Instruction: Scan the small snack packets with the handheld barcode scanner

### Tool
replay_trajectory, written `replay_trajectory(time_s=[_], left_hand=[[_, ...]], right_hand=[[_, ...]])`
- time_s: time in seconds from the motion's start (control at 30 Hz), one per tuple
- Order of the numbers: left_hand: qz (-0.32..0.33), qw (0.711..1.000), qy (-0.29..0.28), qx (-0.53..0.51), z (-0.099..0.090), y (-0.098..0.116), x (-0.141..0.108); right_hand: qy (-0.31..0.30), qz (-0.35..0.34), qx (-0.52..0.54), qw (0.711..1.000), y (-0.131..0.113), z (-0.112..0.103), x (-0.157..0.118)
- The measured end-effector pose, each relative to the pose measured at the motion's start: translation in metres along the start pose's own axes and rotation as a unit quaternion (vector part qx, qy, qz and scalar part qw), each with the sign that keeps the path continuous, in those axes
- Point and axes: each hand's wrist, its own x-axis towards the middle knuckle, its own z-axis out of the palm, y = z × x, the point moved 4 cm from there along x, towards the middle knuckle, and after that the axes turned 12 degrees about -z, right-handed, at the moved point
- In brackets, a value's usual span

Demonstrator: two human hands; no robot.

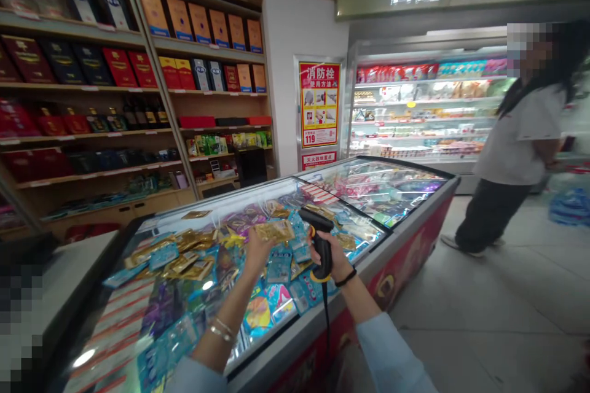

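Note:
My left hand (259,250) is closed on a gold foil packet (275,231), held above the glass top of a chest freezer (417,218). In my right hand (338,258) is a black and yellow barcode scanner (324,250), gripped by its handle with its head tilted toward the packet. A black cable (326,313) hangs down from the handle. Loose gold packets (191,264) and blue packets (279,265) lie scattered over the freezer top around both hands.
Shelves (209,95) with boxed goods stand behind the freezer at left. A person (516,135) stands on the tiled floor at right, before a lit refrigerated display (424,110). A fire-hydrant poster (320,104) hangs on the wall between. A light counter edge (83,261) lies at left.

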Motion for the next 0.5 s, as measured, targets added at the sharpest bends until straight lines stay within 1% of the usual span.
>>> replay_trajectory(time_s=[0.03,0.1,0.17,0.2,0.27,0.33,0.43,0.5], left_hand=[[0.032,0.996,0.032,0.077,0.009,-0.008,-0.001],[0.078,0.969,0.092,0.214,0.022,-0.024,-0.002],[0.087,0.942,0.127,0.298,0.027,-0.041,-0.001],[0.088,0.933,0.13,0.323,0.027,-0.048,0.001],[0.099,0.922,0.119,0.356,0.027,-0.057,0.006],[0.108,0.917,0.107,0.369,0.027,-0.061,0.011],[0.105,0.924,0.108,0.352,0.025,-0.059,0.015],[0.106,0.933,0.112,0.324,0.022,-0.051,0.017]], right_hand=[[0.008,-0.009,0.008,1.0,0.002,-0.009,-0.004],[0.02,-0.026,0.02,0.999,0.008,-0.022,-0.008],[0.026,-0.037,0.027,0.999,0.015,-0.03,-0.01],[0.024,-0.038,0.029,0.999,0.019,-0.033,-0.01],[0.019,-0.041,0.031,0.998,0.025,-0.037,-0.009],[0.019,-0.044,0.03,0.998,0.029,-0.04,-0.008],[0.027,-0.045,0.025,0.998,0.03,-0.042,-0.007],[0.035,-0.041,0.022,0.998,0.029,-0.042,-0.008]])
